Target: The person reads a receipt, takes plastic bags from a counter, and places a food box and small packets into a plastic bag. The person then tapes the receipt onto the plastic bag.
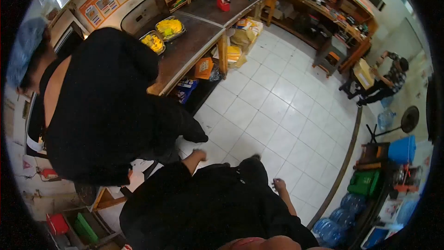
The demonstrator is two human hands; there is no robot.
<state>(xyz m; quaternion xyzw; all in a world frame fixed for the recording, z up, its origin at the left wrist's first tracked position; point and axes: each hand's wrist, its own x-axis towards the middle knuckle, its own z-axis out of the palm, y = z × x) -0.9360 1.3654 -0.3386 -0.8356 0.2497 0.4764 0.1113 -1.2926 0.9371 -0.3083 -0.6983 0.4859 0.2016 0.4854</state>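
One broad floor of glossy white square tiles (282,90) spreads ahead of me and lies beneath both my hands. Along its left side runs a long table with a dark brown top and wooden legs (196,48). A co-worker in black clothes and a blue head covering (101,111) is close on my left, beside the table's near end. Below me is my own loose black top (208,208). Across the room, on the right, a person in a dark checked shirt and dark cap (397,70) has an arm reaching to a pale brown cardboard box (363,75). A wide orange-and-white paper poster (105,2) is on the wall behind the table. Down the right side are a green plastic crate (363,183), clear blue plastic water bottles (344,217) and a blue plastic bucket (401,149). Two clear plastic trays of yellow pieces (176,35) sit side by side on the table. My left hand (200,155) is near the co-worker's leg, my right hand (279,185) out on my other side; the fingers look loosely bent, but both are small and blurred, so I cannot tell whether either holds anything. Smallest is a red tape dispenser (223,3) farther along the table
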